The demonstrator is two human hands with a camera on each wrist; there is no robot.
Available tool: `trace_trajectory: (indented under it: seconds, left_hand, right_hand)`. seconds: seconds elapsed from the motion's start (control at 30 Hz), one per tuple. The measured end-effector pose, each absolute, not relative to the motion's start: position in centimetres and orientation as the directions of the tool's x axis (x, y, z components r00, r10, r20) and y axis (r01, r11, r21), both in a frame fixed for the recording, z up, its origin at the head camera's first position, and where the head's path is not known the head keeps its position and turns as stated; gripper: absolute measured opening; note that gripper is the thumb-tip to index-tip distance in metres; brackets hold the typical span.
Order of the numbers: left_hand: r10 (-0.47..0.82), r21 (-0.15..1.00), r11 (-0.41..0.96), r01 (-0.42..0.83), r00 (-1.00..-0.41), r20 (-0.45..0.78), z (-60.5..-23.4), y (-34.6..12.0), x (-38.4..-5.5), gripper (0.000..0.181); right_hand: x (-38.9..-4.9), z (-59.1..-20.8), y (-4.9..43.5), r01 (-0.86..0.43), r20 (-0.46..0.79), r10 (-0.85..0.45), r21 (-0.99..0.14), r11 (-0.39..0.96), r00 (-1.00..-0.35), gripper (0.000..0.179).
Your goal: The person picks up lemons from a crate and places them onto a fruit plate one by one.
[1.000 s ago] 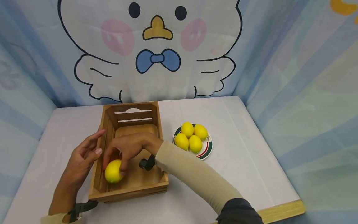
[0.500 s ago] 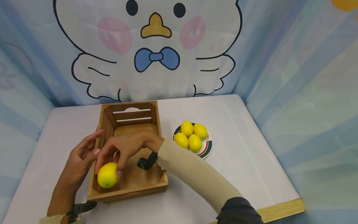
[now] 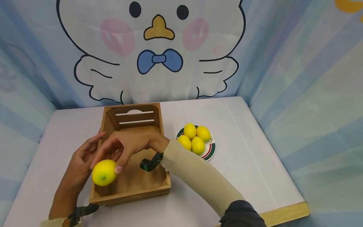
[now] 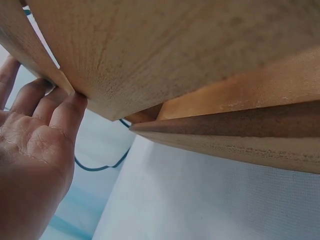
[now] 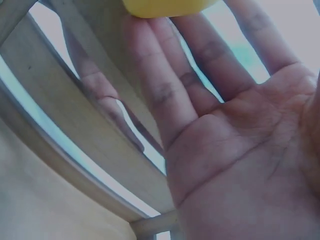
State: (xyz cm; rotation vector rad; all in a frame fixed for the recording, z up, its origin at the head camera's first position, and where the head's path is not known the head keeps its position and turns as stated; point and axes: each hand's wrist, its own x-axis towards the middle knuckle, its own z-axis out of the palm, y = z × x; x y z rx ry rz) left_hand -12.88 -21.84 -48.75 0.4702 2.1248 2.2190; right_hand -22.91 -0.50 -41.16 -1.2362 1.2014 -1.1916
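In the head view my right hand (image 3: 124,146) pinches a yellow lemon (image 3: 103,172) between thumb and fingers, over the near left part of the wooden crate (image 3: 129,195). The right wrist view catches only the lemon's lower edge (image 5: 167,6) at the fingertips. My left hand (image 3: 80,165) rests against the outside of the crate's left wall, fingers stretched along it. From the left wrist, several fingertips of the left hand (image 4: 42,130) touch the slats (image 4: 115,60). Several lemons (image 3: 198,145) lie on a white plate (image 3: 212,149) with a green and red rim, right of the crate.
A white cloth (image 3: 244,148) covers the table, with a wooden strip (image 3: 286,214) at its front right edge. Printed curtains (image 3: 158,85) enclose the back and sides. The right forearm (image 3: 201,176) reaches across the crate's right wall.
The right hand has lifted the lemon from the crate's near left part, carrying it up and left towards the left wall. The left hand stays against the crate.
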Motion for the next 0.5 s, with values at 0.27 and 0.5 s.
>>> trace_trajectory:
  seconds: [0.27, 0.5]
  left_hand:
    - [0.183, 0.987, 0.032, 0.160, -0.971, 0.152, -48.3, -22.0, -12.7, 0.065]
    - [0.212, 0.980, -0.004, 0.200, -0.957, 0.197, -48.3, -22.1, -12.4, 0.062]
  right_hand:
    - [-23.0, -40.1, -0.2, 0.046, 0.210, -0.976, -0.976, -0.213, -0.050, 0.059]
    - [-22.4, -37.5, 0.5, -0.081, 0.207, -0.967, -0.977, -0.196, -0.147, 0.058]
